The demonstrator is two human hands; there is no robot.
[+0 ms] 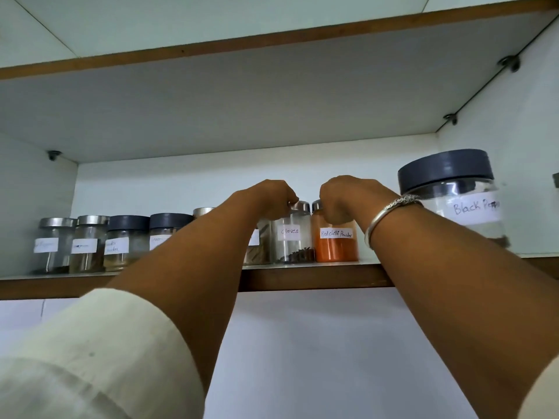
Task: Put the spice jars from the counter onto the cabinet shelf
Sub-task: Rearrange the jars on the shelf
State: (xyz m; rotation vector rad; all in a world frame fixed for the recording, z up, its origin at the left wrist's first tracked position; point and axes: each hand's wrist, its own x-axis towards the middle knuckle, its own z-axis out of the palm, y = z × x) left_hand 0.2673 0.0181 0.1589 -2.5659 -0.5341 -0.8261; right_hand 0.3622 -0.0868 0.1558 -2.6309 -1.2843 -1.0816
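Note:
Several labelled spice jars stand in a row on the cabinet shelf. My left hand is closed over the steel lid of the cloves jar, a clear jar with dark cloves at its bottom. My right hand, with a silver bangle on the wrist, grips the top of the red chilli powder jar, filled with orange powder. Both jars rest on the shelf, side by side. Another jar just left of the cloves jar is mostly hidden by my left forearm.
Further left stand two steel-lidded jars and two grey-lidded jars. A large black pepper jar with a grey lid stands near the shelf's right front. The shelf above is close overhead. The cabinet's right wall bounds the shelf.

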